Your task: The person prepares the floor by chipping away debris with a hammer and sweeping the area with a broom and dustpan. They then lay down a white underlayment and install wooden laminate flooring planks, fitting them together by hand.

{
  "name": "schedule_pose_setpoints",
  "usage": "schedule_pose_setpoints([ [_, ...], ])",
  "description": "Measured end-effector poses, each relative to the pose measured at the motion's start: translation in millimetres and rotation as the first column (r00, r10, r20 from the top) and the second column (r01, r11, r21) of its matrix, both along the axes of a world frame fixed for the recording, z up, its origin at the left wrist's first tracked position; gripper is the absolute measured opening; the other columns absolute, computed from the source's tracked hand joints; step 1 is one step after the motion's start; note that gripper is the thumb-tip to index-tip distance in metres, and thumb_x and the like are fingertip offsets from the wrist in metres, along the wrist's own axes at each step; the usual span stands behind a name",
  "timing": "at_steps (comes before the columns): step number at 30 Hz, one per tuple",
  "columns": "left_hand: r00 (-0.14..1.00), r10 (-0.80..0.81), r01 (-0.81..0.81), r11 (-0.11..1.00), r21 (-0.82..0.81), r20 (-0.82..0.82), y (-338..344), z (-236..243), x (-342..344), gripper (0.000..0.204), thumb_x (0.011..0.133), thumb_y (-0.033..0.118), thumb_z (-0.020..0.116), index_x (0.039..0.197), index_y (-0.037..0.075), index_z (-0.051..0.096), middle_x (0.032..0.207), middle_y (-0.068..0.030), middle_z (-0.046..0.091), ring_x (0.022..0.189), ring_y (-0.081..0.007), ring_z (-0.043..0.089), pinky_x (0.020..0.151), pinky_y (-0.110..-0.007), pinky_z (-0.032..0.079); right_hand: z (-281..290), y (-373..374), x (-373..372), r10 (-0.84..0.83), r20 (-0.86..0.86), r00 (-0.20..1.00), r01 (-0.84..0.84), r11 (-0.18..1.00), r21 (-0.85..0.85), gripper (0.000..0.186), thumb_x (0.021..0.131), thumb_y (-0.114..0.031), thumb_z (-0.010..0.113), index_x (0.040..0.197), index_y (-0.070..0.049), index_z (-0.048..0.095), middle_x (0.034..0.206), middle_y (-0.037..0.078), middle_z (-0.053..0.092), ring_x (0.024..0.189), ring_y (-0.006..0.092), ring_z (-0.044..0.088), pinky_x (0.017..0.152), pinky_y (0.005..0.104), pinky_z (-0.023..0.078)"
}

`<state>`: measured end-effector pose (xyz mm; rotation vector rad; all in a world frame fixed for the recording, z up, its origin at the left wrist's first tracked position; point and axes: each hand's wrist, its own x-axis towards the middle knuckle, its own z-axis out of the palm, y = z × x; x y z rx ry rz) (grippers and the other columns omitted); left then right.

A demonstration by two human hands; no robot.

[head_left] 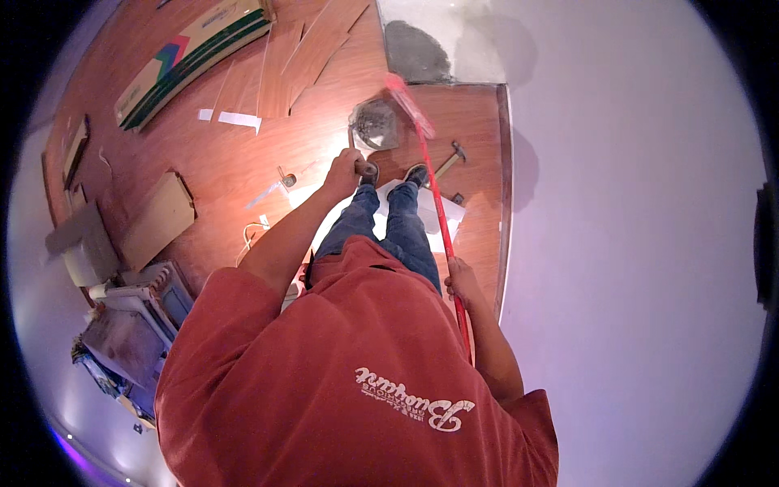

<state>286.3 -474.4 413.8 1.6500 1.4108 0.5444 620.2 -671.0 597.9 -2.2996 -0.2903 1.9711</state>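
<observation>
My left hand (pixel 344 169) is closed around the handle of a dustpan (pixel 391 140), whose pan is over the floor just beyond my feet. Grey dust or debris appears to lie in the pan. Lower on the right, my right hand (pixel 463 282) grips the long red stick of a broom (pixel 434 185). The stick slants up and away from me to a pinkish-red broom head, which is beside the dustpan's right edge. Whether the bristles touch the floor I cannot tell.
A hammer (pixel 448 162) lies right of my shoes, near a pale wall (pixel 617 243). Left are a tape measure (pixel 287 178), a cardboard piece (pixel 159 219) and stacked items (pixel 134 325). Farther off are loose planks (pixel 312 57), a long box (pixel 195 57) and a bare grey patch (pixel 415 53).
</observation>
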Motion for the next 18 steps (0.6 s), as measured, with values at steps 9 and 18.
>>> schedule_pose_setpoints([
  [9, 0.996, -0.077, 0.077, 0.997, -0.013, -0.041, 2, -6, -6, 0.017, 0.08, 0.0, 0.071, 0.094, 0.003, 0.063, 0.101, -0.0201, 0.064, 0.097, -0.0425, 0.064, 0.084, -0.048, 0.053, -36, -24, -12, -0.036, -0.254, 0.966, 0.03, 0.999, -0.027, 0.035, 0.108, -0.044, 0.047, 0.105, -0.012, 0.06, 0.065, 0.001, 0.052, 0.046, 0.0127, 0.045, 0.038, 0.0316, 0.04],
  [18, 0.999, 0.054, -0.053, 0.996, -0.076, 0.006, 10, -12, -50, 0.015, 0.089, 0.003, 0.072, 0.102, 0.004, 0.065, 0.108, -0.0161, 0.067, 0.102, -0.0345, 0.066, 0.09, -0.042, 0.053, 13, 0, 80, -0.085, 0.103, 0.991, 0.088, 0.996, -0.03, 0.025, 0.108, -0.034, 0.052, 0.1, -0.01, 0.055, 0.066, 0.003, 0.055, 0.047, 0.0162, 0.05, 0.042, 0.0332, 0.044],
])
